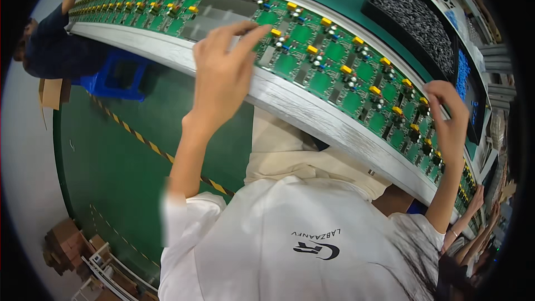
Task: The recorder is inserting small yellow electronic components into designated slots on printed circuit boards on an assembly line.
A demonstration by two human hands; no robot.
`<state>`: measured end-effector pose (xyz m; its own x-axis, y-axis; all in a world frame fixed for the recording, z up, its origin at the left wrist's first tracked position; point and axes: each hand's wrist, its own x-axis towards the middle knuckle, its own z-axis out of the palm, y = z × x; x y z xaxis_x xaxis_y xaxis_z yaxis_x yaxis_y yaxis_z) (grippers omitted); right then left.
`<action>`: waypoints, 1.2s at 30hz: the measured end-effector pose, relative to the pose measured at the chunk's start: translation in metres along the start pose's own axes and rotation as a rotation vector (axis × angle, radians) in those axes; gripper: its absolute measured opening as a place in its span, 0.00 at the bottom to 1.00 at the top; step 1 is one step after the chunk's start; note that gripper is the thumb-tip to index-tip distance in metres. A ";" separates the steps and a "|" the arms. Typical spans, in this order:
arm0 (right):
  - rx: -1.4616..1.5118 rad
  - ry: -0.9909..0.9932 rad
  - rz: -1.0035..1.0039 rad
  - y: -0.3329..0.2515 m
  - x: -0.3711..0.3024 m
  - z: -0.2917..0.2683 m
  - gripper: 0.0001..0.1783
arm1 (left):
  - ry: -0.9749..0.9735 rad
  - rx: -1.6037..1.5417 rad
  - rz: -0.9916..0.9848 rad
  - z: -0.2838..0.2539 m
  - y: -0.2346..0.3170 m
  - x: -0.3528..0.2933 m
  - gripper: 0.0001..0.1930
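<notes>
Long rows of green circuit boards (320, 81) lie along a narrow conveyor line, carrying yellow block parts, small white-topped cylinders and blue parts. My left hand (223, 72) is over the near edge of the boards, its fingers stretched toward a yellow part (276, 32). Nothing shows between those fingers. Farther right, my right hand (450, 114) hovers above the boards, thumb and fingers curled toward each other beside a yellow part (423, 101). Whatever may be between its fingertips is too small to make out.
Behind the line stands a black tray (365, 6) of small dark parts, with blue parts (462, 72) beside it. A white rail (312, 108) edges the near side. Another person sits at the far left by a blue stool (117, 75); other people's arms show at right.
</notes>
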<state>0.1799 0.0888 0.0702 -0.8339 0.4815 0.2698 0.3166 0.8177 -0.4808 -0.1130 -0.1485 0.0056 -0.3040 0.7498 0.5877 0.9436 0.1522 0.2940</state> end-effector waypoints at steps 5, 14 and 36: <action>-0.144 0.351 0.298 0.109 -0.024 -0.050 0.09 | 0.213 0.386 -0.325 -0.016 -0.061 -0.006 0.19; -0.233 0.003 0.432 0.202 -0.031 -0.074 0.14 | -0.099 0.342 -0.379 -0.026 -0.069 -0.011 0.23; -0.134 0.143 0.351 0.179 -0.016 -0.068 0.12 | 0.086 0.090 -0.218 0.008 0.025 0.009 0.23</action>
<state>0.2803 0.2491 0.0363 -0.5959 0.7704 0.2265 0.6353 0.6249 -0.4538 -0.0912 -0.1326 0.0118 -0.5081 0.6360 0.5808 0.8612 0.3641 0.3547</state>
